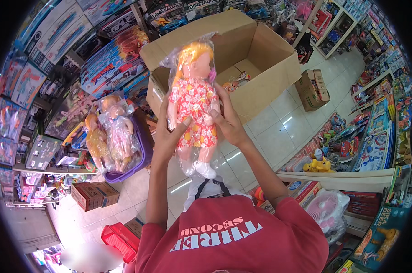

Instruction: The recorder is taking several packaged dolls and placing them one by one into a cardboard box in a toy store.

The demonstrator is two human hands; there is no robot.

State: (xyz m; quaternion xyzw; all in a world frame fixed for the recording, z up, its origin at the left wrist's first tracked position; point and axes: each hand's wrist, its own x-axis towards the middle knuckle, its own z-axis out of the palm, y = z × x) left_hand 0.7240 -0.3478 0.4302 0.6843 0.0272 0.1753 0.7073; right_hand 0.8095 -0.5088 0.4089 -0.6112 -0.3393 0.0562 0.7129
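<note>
Between my two hands is a doll (195, 112) in a clear plastic bag, with yellow hair, a red floral dress and white shoes. My left hand (171, 126) grips its left edge at the dress, thumb across the front. On the other side my right hand (228, 119) holds it by the arm and waist. A pink pacifier-like piece (212, 74) shows at the doll's face. Behind the doll stands a large open cardboard box (267, 78), partly hidden by it. A few small colourful items (238, 82) show inside the box.
At left, more bagged dolls (118, 136) lie on a purple plastic basket (144, 150). Brown cartons (95, 195) and a red plastic basket (118, 242) sit on the tiled floor (274, 133). Another carton (311, 90) stands right of the big box. Toy-filled shelves (329, 174) line both sides.
</note>
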